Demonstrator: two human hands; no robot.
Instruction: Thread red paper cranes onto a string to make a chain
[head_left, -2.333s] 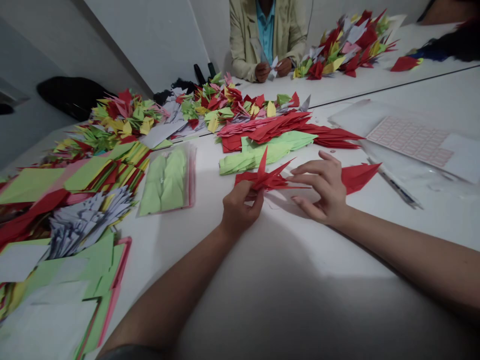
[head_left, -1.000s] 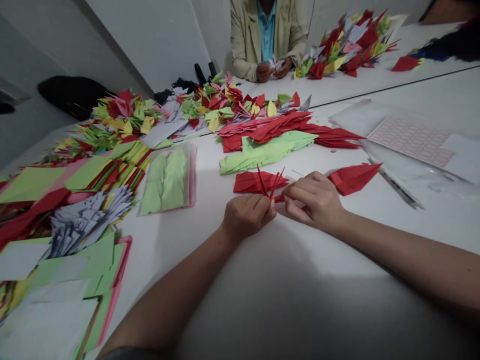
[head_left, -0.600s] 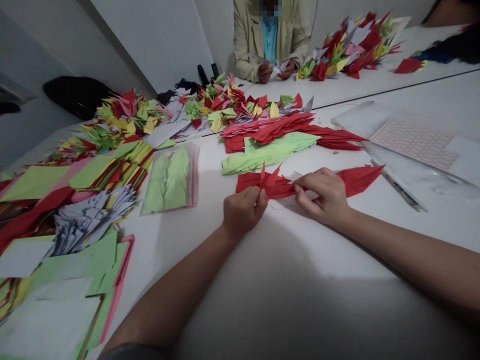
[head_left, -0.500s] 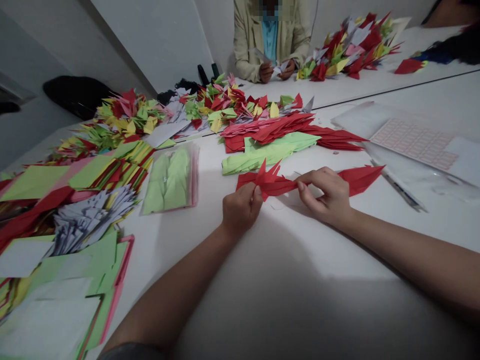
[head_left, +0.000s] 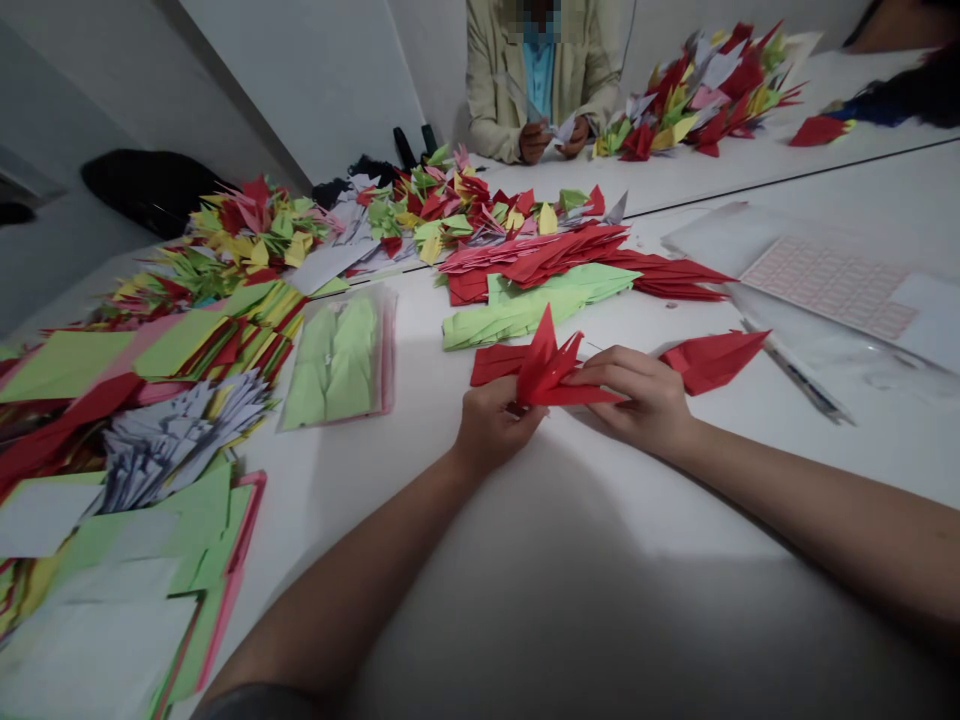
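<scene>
Red origami crane (head_left: 546, 368) is held off the white table (head_left: 600, 500) between both hands, the left hand (head_left: 499, 425) curled closed around its base, the right hand (head_left: 641, 395) pinching its long tail. Another folded red paper (head_left: 712, 360) lies just beside the right hand.

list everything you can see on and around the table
paper crane: one, red, held between both hands
folded piece: one, red, right of the right hand
folded sheets: a few, red, behind the left hand
folded stack: one, light green, beyond the hands
folded pile: one, red, beyond the green stack
plastic bag: one, light green paper inside, left of the hands
paper cranes: many, mixed colours, far side
label sheet: one, pale pink, right side
pen: one, dark, right side
table: one, white, under everything
co-worker: one, beige jacket, far side
left hand: on the crane
right hand: on the crane
</scene>
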